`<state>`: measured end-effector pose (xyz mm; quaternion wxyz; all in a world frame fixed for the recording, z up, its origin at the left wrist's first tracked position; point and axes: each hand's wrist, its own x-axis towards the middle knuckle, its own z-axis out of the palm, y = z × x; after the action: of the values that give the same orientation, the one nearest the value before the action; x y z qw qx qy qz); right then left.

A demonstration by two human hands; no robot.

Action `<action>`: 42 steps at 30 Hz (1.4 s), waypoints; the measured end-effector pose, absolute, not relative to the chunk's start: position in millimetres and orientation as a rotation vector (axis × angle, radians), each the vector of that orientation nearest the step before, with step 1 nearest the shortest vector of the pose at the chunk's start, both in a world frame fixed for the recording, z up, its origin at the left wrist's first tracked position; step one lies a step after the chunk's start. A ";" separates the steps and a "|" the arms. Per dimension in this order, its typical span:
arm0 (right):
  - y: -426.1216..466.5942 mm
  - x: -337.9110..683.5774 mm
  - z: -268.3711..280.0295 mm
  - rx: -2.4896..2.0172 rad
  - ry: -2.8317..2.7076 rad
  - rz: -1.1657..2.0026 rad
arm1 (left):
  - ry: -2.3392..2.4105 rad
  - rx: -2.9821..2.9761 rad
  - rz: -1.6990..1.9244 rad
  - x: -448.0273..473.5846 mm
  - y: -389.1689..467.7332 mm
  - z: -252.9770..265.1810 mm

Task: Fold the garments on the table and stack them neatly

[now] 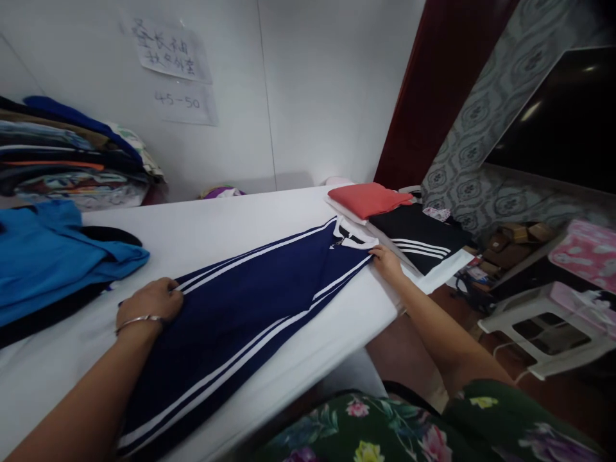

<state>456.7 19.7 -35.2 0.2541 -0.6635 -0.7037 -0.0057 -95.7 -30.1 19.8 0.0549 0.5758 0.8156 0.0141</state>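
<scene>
A navy blue garment (250, 289) with white double stripes and a white collar lies stretched across the white table. Whether it is a dress or a long top I cannot tell. At its far left edge my left hand (150, 304), with a bracelet on the wrist, has its fingers curled closed on the striped fabric. My right hand (386, 262) pinches the garment's edge just below the collar (356, 236). The fabric looks fairly taut between the two hands. Its lower left end passes behind my left forearm.
Bright blue clothing (58, 256) on black items lies at left, with a clothes stack (72, 151) behind. A folded coral garment (368, 199) and black striped clothing (409, 234) lie on the white table (231, 221) at right. A white plastic stool (548, 327) stands beyond the table's edge.
</scene>
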 end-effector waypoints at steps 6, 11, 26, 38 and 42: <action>32.9 450.5 -28.5 -1.865 -1.995 -0.110 | 2.436 1.728 0.176 -87.8 -37.9 25.6; -1.0 401.6 -10.3 -1.612 -2.134 -0.060 | 2.412 1.682 0.343 -97.9 -36.2 25.3; -36.7 290.9 -32.4 -0.626 -2.601 0.328 | 2.253 1.638 0.880 -108.6 -153.8 32.2; -48.7 271.9 -16.7 -0.644 -2.689 0.234 | 2.336 1.847 0.996 -92.3 -201.0 7.7; -53.4 239.2 -14.8 -0.595 -2.735 0.180 | 2.329 2.048 0.814 -87.6 -184.5 12.1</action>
<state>239.2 -53.4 -14.8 0.1675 -0.2091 -0.9614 0.0633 -87.6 -184.5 12.1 -0.0324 0.6384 0.7260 0.2536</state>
